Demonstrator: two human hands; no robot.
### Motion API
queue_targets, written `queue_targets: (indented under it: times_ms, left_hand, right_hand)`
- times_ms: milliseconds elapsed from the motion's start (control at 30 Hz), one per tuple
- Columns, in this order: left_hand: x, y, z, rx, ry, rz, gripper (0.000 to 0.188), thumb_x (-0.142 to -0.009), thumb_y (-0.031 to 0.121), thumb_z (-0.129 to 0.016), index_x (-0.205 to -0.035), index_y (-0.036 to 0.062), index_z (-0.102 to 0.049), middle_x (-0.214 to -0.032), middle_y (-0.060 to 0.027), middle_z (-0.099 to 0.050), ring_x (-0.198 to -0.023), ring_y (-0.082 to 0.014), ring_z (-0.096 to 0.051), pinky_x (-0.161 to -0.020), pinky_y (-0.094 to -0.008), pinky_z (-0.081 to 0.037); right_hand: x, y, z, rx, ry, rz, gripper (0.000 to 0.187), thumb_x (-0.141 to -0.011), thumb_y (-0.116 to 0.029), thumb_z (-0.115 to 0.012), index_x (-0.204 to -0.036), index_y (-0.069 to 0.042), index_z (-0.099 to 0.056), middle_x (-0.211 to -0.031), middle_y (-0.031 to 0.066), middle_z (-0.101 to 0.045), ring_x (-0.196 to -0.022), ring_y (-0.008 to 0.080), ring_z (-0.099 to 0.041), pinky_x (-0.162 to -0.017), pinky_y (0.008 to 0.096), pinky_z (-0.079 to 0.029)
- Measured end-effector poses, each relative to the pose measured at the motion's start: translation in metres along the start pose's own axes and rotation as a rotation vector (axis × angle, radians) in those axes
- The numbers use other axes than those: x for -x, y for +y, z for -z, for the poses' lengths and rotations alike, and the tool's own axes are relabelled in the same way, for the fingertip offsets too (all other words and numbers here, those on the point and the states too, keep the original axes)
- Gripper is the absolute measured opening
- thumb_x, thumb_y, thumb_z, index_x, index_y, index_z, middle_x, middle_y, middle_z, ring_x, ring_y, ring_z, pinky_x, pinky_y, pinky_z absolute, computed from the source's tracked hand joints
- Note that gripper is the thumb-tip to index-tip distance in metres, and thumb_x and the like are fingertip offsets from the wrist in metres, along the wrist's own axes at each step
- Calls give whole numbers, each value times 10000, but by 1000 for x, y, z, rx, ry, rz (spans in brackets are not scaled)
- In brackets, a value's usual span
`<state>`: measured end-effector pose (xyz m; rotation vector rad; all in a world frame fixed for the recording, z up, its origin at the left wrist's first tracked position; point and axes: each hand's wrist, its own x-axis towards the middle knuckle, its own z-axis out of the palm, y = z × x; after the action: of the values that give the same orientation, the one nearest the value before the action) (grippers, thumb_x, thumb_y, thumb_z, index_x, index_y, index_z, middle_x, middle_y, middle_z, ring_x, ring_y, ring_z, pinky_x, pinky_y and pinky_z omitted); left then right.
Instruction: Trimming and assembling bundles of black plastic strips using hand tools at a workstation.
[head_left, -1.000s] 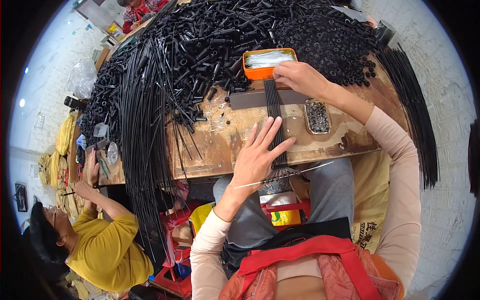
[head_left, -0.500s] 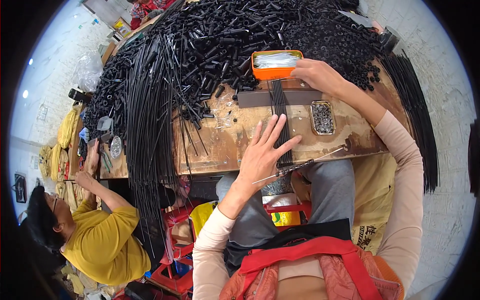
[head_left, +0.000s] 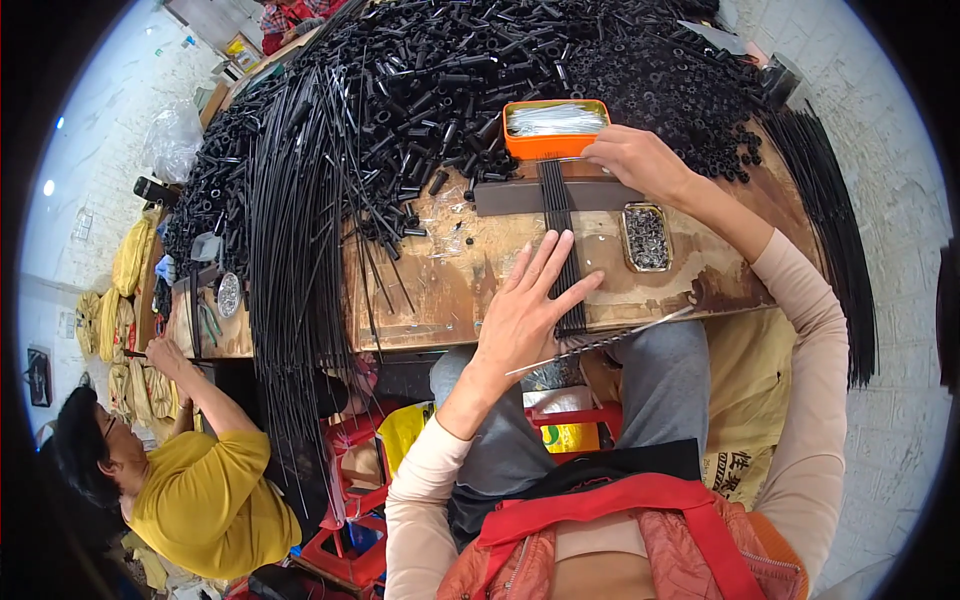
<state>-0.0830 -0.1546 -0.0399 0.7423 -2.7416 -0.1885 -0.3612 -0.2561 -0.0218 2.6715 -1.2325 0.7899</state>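
My left hand (head_left: 530,305) lies flat with spread fingers on a row of thin black rods (head_left: 558,210), which run away from the table's front edge. Beyond them my right hand (head_left: 640,160) pinches a thin silvery rod (head_left: 572,159) at the far tips of the black rods. Right behind that stands an orange box (head_left: 540,148) filled with fine whitish wires (head_left: 553,120). The black rods cross a dark flat strip (head_left: 500,198). By my left wrist, a slim metal rod with a dark twisted stretch (head_left: 600,342) slants along the table's edge.
A small clear dish (head_left: 647,238) of tiny metal parts stands on the wooden table (head_left: 450,300). Heaped black tubes (head_left: 430,90) cover the back. Long black rods (head_left: 300,220) overhang at the left, others (head_left: 825,240) at the right. A co-worker in yellow (head_left: 205,500) sits at the left.
The black rods' far ends have drawn together into an even row, with the silvery rod at their tips. My right hand has shifted slightly. The twisted rod at the table's edge looks turned.
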Motion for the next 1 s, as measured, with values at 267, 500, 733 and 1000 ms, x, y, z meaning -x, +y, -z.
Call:
queue_targets:
  times_ms: [267,500,733,1000]
  left_hand:
    - [0,1,3,-9,2,12,833,-650,368,-796,-1401,265,-450,-1538,-168,-235,-1437,-328,-206,-1162,-475,-199]
    - [5,3,-5,-55,52,-33,706,-699,39,-622,-1371,207,-488,-1518,-173,-291,-1419,-329,-265,-1144,-473,-250]
    - [17,14,0,73,100,-21,749,-626,-53,-526,-1336,184,-536,-1488,-179,-352,-1392,-341,-323,-1135,-461,-271]
    - [16,11,0,81,109,-20,758,-621,-49,-530,-1339,192,-535,-1488,-178,-354,-1392,-337,-324,-1139,-463,-267]
  right_hand:
    - [-24,-10,-3,-124,-27,-39,131,-845,-73,-617,-957,-12,-647,-910,129,-635,-863,326,-623,-764,385,-512]
    - [-71,41,-8,36,-177,-327,160,-783,-141,-639,-878,-22,-686,-836,173,-673,-814,339,-657,-726,408,-521]
    - [-70,27,2,-67,-102,-332,149,-773,-109,-612,-840,-36,-723,-771,178,-671,-732,353,-657,-708,431,-531]
    - [-2,-37,5,-7,-119,-158,284,-788,-33,-583,-1050,-50,-689,-837,159,-622,-821,336,-635,-740,420,-516]
